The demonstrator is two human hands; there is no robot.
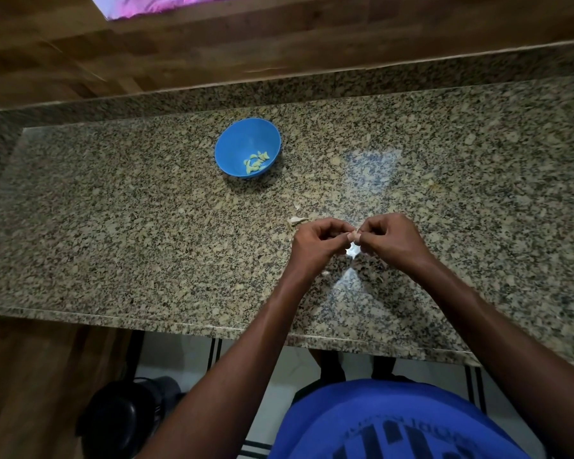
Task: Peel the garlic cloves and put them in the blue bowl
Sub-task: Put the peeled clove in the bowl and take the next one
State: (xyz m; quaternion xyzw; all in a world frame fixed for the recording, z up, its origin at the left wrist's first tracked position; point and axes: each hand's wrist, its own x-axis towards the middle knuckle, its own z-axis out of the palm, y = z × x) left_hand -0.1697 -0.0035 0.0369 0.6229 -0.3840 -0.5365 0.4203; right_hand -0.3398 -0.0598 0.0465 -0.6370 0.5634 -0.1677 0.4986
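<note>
A blue bowl [239,140] stands on the granite counter, far from my hands and to their upper left, with several pale peeled garlic cloves [256,162] inside. My left hand [318,243] and my right hand [391,238] meet just above the counter's middle, fingertips pinched together on one small garlic clove [356,236] that is mostly hidden between them. A loose garlic piece [295,220], clove or skin, lies on the counter just left of my left hand.
The granite counter [130,233] has a raised back ledge and wooden wall panels behind. Small skin scraps [325,273] lie below my hands. The front edge runs near my body; a dark round object [120,419] sits on the floor at lower left.
</note>
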